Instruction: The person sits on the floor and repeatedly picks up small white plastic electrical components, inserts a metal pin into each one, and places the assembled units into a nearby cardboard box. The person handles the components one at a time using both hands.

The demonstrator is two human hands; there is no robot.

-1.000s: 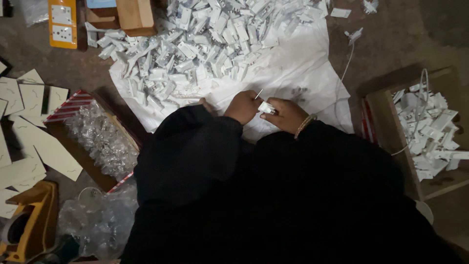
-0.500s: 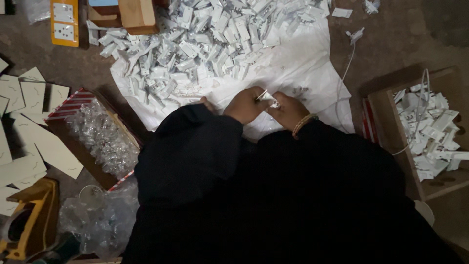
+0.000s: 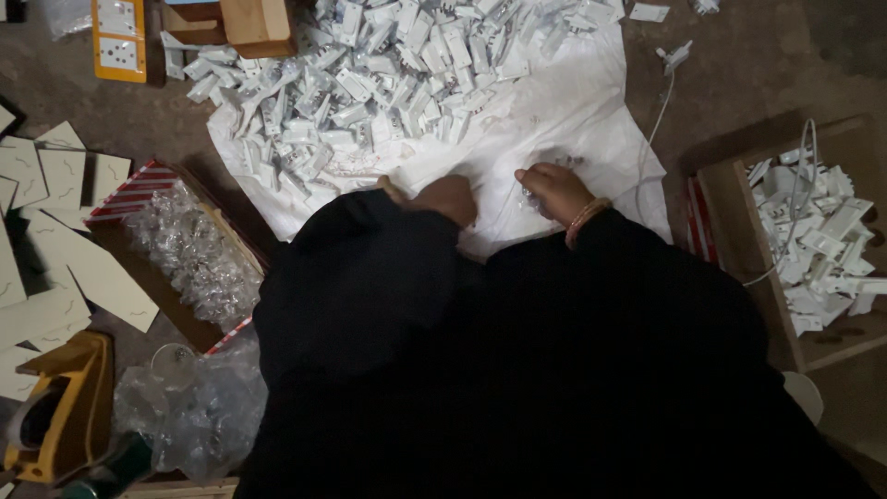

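A white plastic sheet spreads over the floor toward twelve o'clock, carrying a broad heap of small white parts, while a box of clear wrapped bits sits at nine o'clock and a cardboard box of white parts at three o'clock. The left hand rests curled on the sheet's near edge, and I cannot tell whether it grips anything. The right hand, just beside it at one o'clock, lies with fingers bent over a small clear packet on the sheet, its hold unclear.
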